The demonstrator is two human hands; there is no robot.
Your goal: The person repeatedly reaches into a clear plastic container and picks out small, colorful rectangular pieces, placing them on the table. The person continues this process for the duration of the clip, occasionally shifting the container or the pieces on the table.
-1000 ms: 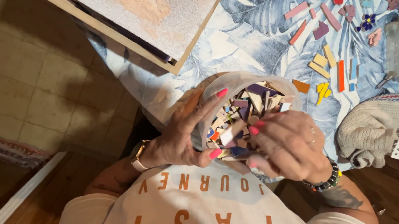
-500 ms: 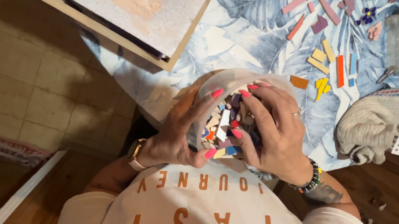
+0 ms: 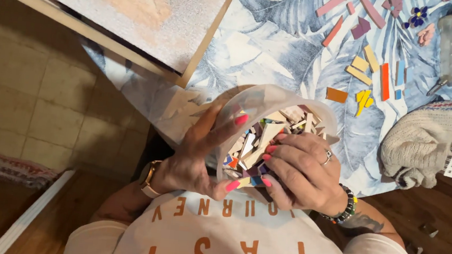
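Desk (image 3: 278, 54) with leaf-print cover lies beyond both hands, a canvas board (image 3: 138, 6) past the left one. Clear plastic bag (image 3: 273, 107) of mixed tile pieces (image 3: 261, 139) sits between the hands. Left hand (image 3: 195, 152), fingers spread, cups its side; right hand (image 3: 302, 171), fingers curled together, digs into the pieces.

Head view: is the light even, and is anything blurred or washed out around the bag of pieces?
Head view: light falls warm and uneven, bright on the leaf-print cloth, dim over the floor; the clear bag shows mild glare; left hand, right hand and mosaic pieces are fairly sharp.
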